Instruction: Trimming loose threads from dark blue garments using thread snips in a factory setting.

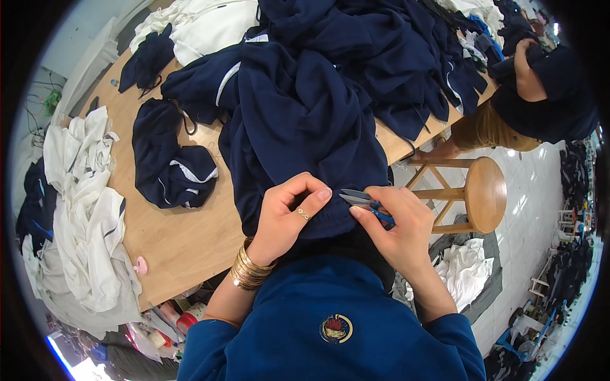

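A navy garment (295, 120) hangs over the table's near edge into my lap, its gathered lower edge just below my hands. My left hand (286, 216), with a ring and gold bangles, has thumb and index finger pinched together over the cloth; whatever lies between the fingertips is too small to make out. In my right hand (405, 228) is a pair of small thread snips (357, 197) with blue handles. Their slightly parted blades point left, a short way from my left fingertips.
The wooden table (175, 244) carries a navy heap (356, 38), a bunched navy piece (168, 159) and white garments (89, 222). A pink round object (140, 265) sits near its edge. To the right are a wooden stool (486, 195), white cloth (467, 270) and another person (540, 95).
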The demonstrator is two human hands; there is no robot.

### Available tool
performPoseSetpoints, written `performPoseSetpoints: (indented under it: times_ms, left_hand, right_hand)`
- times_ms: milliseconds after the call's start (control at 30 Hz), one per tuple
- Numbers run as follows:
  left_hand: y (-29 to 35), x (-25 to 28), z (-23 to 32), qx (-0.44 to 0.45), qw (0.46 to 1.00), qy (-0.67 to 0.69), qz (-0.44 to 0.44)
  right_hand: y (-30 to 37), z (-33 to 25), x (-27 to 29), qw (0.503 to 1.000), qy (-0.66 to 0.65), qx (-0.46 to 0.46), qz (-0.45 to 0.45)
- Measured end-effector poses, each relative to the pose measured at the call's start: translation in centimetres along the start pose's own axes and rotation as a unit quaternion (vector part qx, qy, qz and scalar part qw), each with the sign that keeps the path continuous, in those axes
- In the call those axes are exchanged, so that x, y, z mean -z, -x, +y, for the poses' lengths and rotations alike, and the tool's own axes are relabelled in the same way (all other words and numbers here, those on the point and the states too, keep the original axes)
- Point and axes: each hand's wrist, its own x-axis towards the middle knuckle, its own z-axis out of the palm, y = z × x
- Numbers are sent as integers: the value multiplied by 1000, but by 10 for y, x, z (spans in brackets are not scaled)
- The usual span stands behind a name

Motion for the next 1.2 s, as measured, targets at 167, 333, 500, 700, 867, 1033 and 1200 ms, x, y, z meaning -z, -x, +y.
performPoseSetpoints:
  times_ms: [167, 333, 500, 700, 867, 1033, 1200]
  left_hand:
    - [0, 0, -1, 0, 1000, 10, 1]
    - [-1, 0, -3, 6, 998, 58, 5]
    - [-2, -1, -3, 9, 997, 83, -1]
    - [-1, 2, -4, 28, 994, 105, 2]
    - [0, 8, -7, 39, 994, 101, -16]
    - [-1, 9, -4, 30, 993, 105, -47]
    - [-2, 7, -3, 22, 994, 94, -47]
  right_hand:
    - [3, 10, -8, 982, -161, -81, -49]
    - [2, 8, -14, 830, -463, -272, -149]
    - [7, 8, -20, 767, -539, -310, -157]
    - [4, 17, -13, 971, -220, -86, -46]
    - [-11, 17, 5, 989, -120, 60, -65]
    - [-18, 17, 8, 990, -49, 109, -72]
    - [-22, 16, 9, 987, -33, 136, -74]
